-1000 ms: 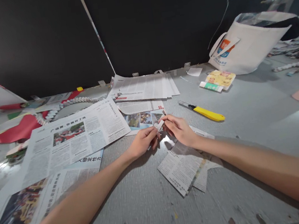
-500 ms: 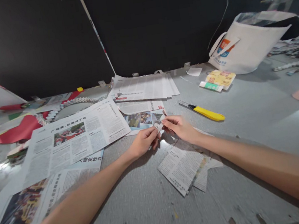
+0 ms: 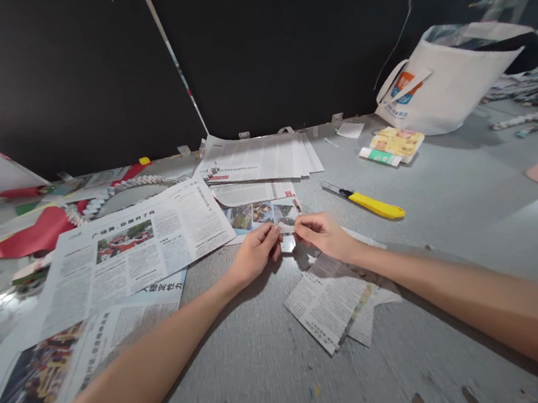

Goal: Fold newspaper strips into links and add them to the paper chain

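Between my two hands is a small folded strip of paper (image 3: pixel 286 228), pinched at both ends. My left hand (image 3: pixel 259 251) grips its left end between thumb and fingers. The right end is held by my right hand (image 3: pixel 323 235), with the fingers curled. Fingers cover much of the strip, so its exact folds are hidden. Below my right wrist lie several cut newspaper pieces (image 3: pixel 322 304), overlapping on the grey surface. Just behind my hands rests a printed sheet with photos (image 3: pixel 252 215).
A yellow utility knife (image 3: pixel 374 204) lies to the right, blade pointing back left. Newspaper sheets (image 3: pixel 177 232) spread leftward, near a braided paper chain (image 3: pixel 132 183). A paper stack (image 3: pixel 252 157) sits against the black panel (image 3: pixel 276 45). A white bag (image 3: pixel 453 80) stands at back right, beside yellow packaging (image 3: pixel 399 141).
My hands have moved slightly apart, and the right one sits a little lower. The paper strip between them has turned from slanted to nearly level.
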A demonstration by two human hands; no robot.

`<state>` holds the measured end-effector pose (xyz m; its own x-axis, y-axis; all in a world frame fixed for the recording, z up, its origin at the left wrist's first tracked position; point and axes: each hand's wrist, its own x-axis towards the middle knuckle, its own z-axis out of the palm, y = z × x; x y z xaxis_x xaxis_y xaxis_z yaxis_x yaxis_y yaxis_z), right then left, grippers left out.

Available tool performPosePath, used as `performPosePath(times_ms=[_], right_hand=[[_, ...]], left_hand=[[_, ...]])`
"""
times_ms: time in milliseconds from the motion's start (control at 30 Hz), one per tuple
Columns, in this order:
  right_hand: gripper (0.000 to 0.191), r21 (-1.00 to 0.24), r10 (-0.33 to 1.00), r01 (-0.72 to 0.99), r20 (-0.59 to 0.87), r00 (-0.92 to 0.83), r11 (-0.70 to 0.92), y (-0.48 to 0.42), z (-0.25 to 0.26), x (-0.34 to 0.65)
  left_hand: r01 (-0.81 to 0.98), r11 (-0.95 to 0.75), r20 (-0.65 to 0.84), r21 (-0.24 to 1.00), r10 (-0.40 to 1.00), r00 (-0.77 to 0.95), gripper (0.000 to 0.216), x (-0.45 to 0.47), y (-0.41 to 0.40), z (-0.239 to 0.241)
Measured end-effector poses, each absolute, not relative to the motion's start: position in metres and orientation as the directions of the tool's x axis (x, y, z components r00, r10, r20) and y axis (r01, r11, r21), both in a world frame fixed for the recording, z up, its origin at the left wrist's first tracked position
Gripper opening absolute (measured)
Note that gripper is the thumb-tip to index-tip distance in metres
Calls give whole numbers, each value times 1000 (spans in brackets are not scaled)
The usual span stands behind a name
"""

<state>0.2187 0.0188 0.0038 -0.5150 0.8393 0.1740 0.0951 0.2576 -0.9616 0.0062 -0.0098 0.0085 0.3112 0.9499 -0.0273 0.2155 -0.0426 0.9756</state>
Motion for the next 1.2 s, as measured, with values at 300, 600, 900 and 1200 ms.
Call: performPosePath(times_ms=[300, 600, 900, 1200], right_hand=[[60, -944, 862, 233, 90, -498, 233, 21, 1, 216], [64, -963, 874, 200, 64, -481, 181, 19, 2, 216], [64, -973, 886, 181, 47, -461, 145, 19, 2, 216], [66, -942, 881, 244, 96, -463, 230, 20, 1, 218]], left_hand=[[244, -67, -17, 967, 945, 326, 44, 7, -12, 8], [194, -24, -29, 981, 963, 267, 44, 6, -9, 8], [175, -24, -20, 984, 968, 251, 45, 6, -8, 6], [192, -22, -26, 981, 970, 244, 45, 6, -9, 8]])
